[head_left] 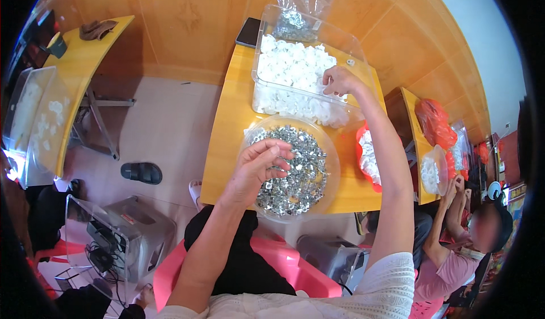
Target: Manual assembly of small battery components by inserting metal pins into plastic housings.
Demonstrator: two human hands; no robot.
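Observation:
My left hand [262,168] hovers over a round clear tub [334,182] of small silvery metal pieces [298,191]. Its fingers are curled and the thumb presses toward them; anything pinched there is too small to make out. Farther off, my right hand [339,81] reaches into the right side of a clear rectangular bin [262,72] heaped with small white plastic pieces [295,63]. The fingers of that hand point down, bent together at the white pieces, and their tips are partly hidden. Both containers rest on a yellow wooden table [227,120].
Behind the bin stands a clear bag [304,12] of metal pieces, beside a dark phone [248,33]. A red container [369,157] of white pieces sits under my right forearm. At right, another person [454,262] works at a table. A black slipper [141,173] lies on the floor.

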